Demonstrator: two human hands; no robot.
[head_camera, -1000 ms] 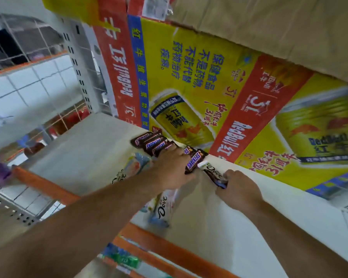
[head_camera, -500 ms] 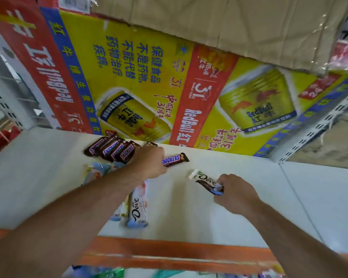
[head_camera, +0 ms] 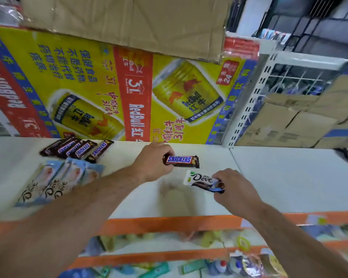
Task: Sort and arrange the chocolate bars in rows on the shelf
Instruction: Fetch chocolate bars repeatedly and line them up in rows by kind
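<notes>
Left hand (head_camera: 153,161), grip curled round a loose Snickers (head_camera: 182,160) end, right hand (head_camera: 233,187), grip pinching a dark Dove (head_camera: 201,180) end, both mid-shelf (head_camera: 269,177), held endwise presumably for slotting beside Snickers row (head_camera: 76,149) far left, Dove row (head_camera: 58,181) near left.

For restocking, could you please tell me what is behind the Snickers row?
A yellow Red Bull printed board stands behind the Snickers row; whatever lies beyond that board is hidden.

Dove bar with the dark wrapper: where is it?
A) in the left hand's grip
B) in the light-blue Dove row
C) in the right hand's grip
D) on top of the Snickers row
C: the right hand pinches the dark Dove bar by its end.
</notes>
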